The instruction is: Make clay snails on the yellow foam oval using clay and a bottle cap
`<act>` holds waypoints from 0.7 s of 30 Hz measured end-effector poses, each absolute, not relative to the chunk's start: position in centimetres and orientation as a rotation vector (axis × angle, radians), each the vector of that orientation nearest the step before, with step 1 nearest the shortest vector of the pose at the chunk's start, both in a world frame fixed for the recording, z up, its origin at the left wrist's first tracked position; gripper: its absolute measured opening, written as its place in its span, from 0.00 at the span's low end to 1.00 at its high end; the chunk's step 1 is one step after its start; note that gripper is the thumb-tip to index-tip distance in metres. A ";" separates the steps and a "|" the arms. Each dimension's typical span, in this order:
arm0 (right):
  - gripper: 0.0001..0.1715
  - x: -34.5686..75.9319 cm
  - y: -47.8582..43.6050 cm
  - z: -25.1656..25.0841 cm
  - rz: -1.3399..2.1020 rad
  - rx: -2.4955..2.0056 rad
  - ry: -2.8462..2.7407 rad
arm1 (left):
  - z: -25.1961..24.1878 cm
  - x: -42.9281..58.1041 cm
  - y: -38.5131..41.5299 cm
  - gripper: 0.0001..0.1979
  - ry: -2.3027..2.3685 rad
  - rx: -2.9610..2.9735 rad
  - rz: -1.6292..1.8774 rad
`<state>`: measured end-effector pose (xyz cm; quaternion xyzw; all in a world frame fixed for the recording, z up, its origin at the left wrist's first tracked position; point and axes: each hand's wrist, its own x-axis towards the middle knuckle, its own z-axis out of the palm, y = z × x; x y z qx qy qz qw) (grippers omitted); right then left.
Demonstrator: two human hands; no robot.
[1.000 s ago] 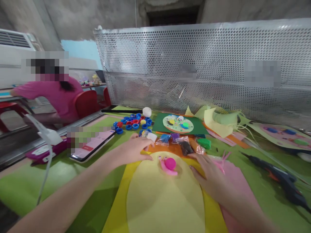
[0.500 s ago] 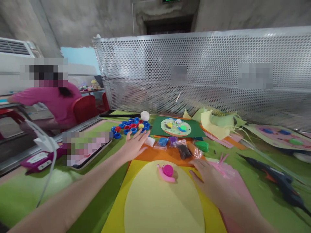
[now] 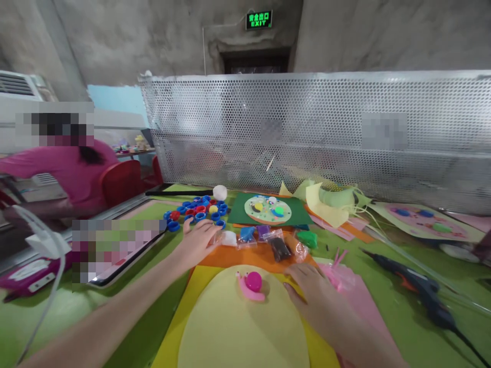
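Note:
My left hand [image 3: 197, 242] reaches forward over the orange sheet [image 3: 256, 254], its fingers curled on a small clear bag with white filling [image 3: 229, 238], just in front of a heap of blue and red bottle caps [image 3: 196, 208]. My right hand [image 3: 311, 291] lies flat, fingers stretched, on the right edge of a pale yellow oval sheet [image 3: 245, 327] that rests on a bright yellow sheet. A pink snail figure [image 3: 251, 285] sits at the top of the oval, between my hands. Several small bags of coloured bits [image 3: 268, 238] lie beyond it.
A phone [image 3: 115, 245] and a pink device with a white cable [image 3: 32, 263] lie at the left. A black glue gun [image 3: 410, 283] lies at the right. A decorated round disc [image 3: 267, 209] sits on dark green felt before a perforated metal screen [image 3: 307, 133]. A person in pink sits far left.
My left hand has left the top of the yellow oval, gone forward towards the caps with fingers spread, then curled onto the small white bag. The view has tilted upward. My right hand stays put.

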<state>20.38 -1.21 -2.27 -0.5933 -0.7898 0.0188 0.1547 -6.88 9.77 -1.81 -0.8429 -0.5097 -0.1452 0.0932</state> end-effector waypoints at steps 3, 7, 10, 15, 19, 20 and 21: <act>0.11 20.3 -1.2 -1.7 0.010 -1.743 -2.273 | -2.0 -6.8 9.6 0.14 -1.523 -2.474 -0.451; 0.12 21.5 -0.8 -0.5 -0.131 -1.914 -2.173 | -2.5 -6.7 9.7 0.16 -1.567 -2.408 -0.472; 0.14 23.4 -0.7 0.3 -0.243 -2.160 -1.950 | -2.8 -6.7 9.9 0.18 -1.606 -2.368 -0.470; 0.24 24.6 -1.0 1.0 -0.118 -2.463 -1.731 | -2.6 -6.9 10.0 0.21 -1.637 -2.357 -0.479; 0.23 23.3 -1.0 0.6 -0.110 -2.497 -1.772 | -2.8 -6.9 10.1 0.23 -1.693 -2.332 -0.529; 0.22 23.1 -1.0 0.4 -0.109 -2.507 -1.774 | -2.9 -6.9 10.1 0.22 -1.700 -2.344 -0.541; 0.22 22.9 -0.8 0.2 -0.107 -2.513 -1.777 | -3.0 -6.8 10.1 0.21 -1.704 -2.364 -0.550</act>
